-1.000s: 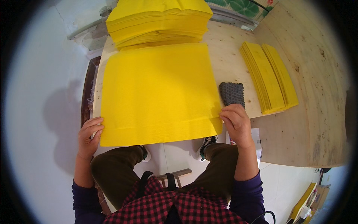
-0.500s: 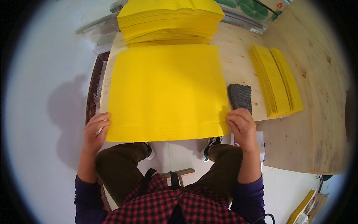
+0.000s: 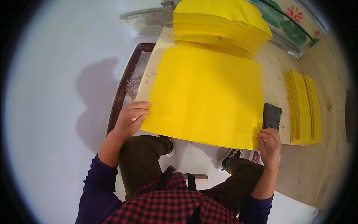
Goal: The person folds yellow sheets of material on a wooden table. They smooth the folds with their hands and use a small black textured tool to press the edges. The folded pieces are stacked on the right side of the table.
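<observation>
Head view: grey pad (image 3: 272, 116) lies beside the yellow sheet (image 3: 207, 99).

The view swung toward the left, the yellow sheet (image 3: 209, 97) now sits farther right in the frame and slants, its right front corner lower than its left. The left hand (image 3: 128, 117) and right hand (image 3: 270, 145) have shifted with it, the right now lower. A large red flower (image 3: 294, 14) has entered at upper right; lower-right clutter has slipped out.
</observation>
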